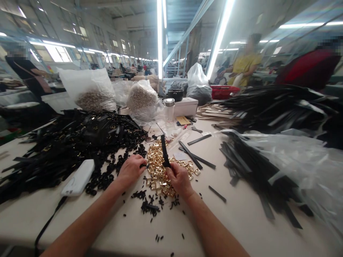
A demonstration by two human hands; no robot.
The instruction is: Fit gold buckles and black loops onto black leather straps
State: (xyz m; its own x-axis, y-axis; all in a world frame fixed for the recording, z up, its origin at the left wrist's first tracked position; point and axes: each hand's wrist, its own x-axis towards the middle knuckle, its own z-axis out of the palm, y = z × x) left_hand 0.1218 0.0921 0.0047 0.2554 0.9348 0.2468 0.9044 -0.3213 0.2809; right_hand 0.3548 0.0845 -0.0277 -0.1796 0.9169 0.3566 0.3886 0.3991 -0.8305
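Note:
My right hand (179, 176) pinches a black strap (164, 148) near its lower end, so the strap stands up and leans slightly. Under and around it lies a heap of gold buckles (157, 160). My left hand (132, 168) is closed, its fingertips pressed together at the left edge of the buckles. Something small and dark shows at those fingertips, too small to make out. Just left of that hand are many small black loops (105, 178). Short black bits (150, 207) are scattered on the table in front of the buckles.
A large pile of finished-looking black straps with buckles (88, 132) covers the left. A white power bank (79, 178) with a cable lies nearer. Loose strips (197, 155) and a strap stack (246, 167) under plastic lie right. A glass jar (169, 110) stands behind. Other people work farther back.

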